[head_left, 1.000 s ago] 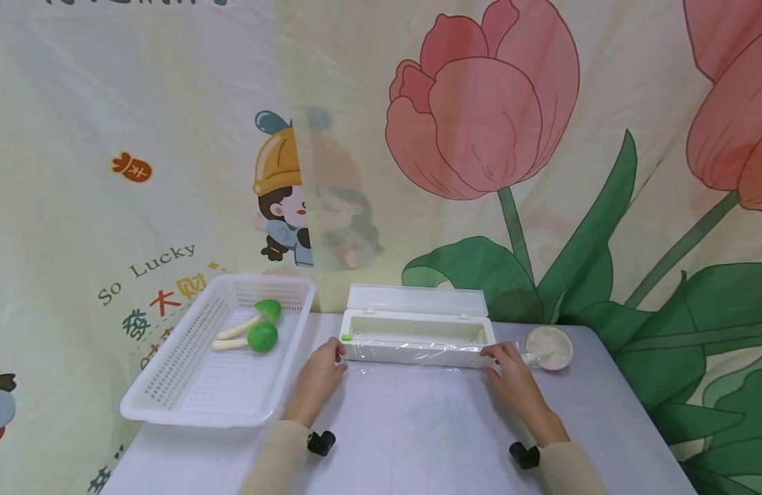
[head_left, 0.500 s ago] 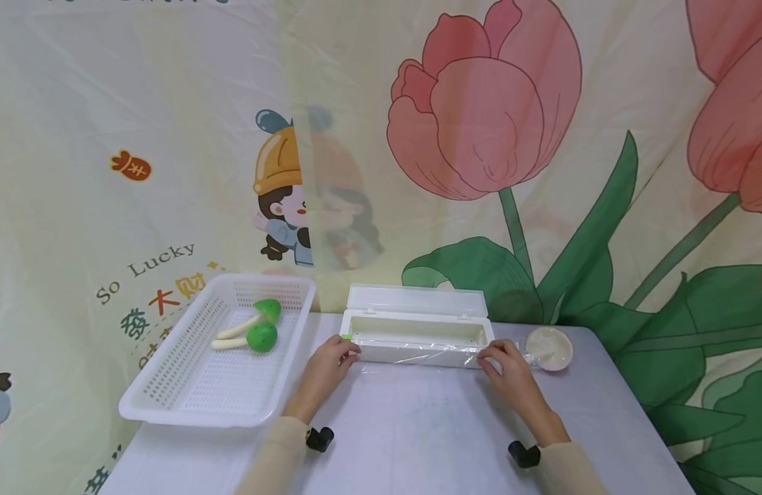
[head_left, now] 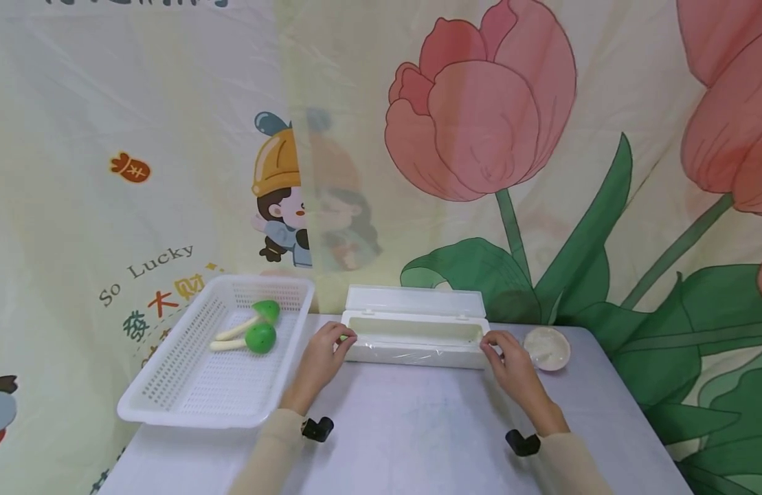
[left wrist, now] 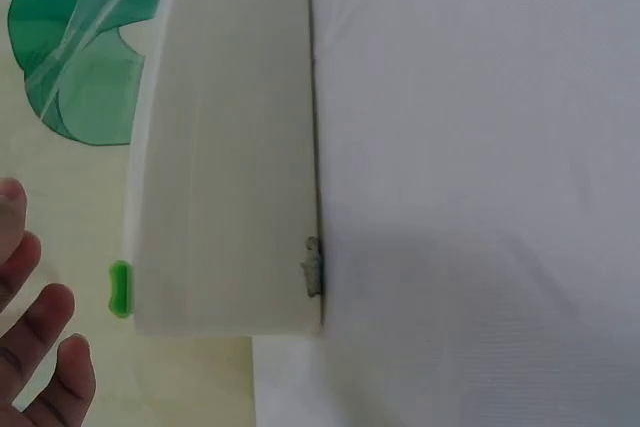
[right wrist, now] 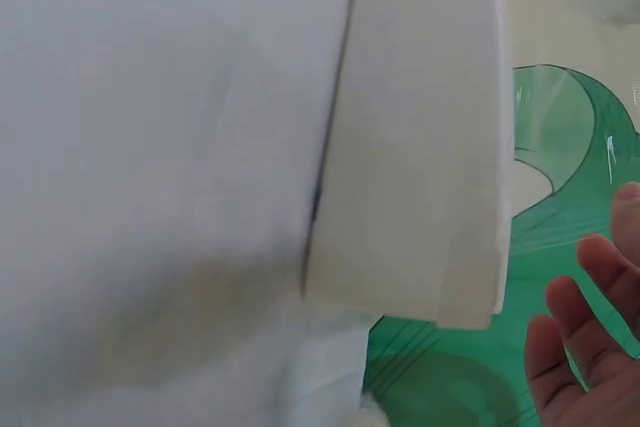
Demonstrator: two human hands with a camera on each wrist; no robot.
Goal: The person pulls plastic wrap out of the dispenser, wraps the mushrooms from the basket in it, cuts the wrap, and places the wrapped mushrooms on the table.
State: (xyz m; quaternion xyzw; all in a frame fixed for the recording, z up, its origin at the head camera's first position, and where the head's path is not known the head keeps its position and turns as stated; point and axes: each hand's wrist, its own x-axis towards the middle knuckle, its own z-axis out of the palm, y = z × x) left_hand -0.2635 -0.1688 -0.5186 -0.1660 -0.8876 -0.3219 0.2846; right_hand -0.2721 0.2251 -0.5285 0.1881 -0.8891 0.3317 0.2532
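Observation:
A white cling film dispenser box (head_left: pixel 411 356) lies across the back of the table with its lid (head_left: pixel 414 302) raised. Clear cling film (left wrist: pixel 105 7) stretches off the box's upper edge in the left wrist view. At the box's left end, my left hand (head_left: pixel 319 354) pinches the film's edge between thumb and fingers. My right hand (head_left: pixel 512 364) pinches the film at the opposite end. Film is hard to see between the hands. A green slider (left wrist: pixel 120 289) sits on the box's edge, close to the left fingers.
On the left stands a white perforated basket (head_left: pixel 201 418) holding two green-topped toys (head_left: pixel 260 338) with pale stems. A small round bowl (head_left: pixel 546 348) stands beyond the right hand, with something clear over it. A printed cloth backdrop (head_left: pixel 356 137) hangs behind the table.
The left hand shifted inward along the film, then slightly up and left. Both hands now sit a little higher, and the film no longer hangs visibly in front of the box.

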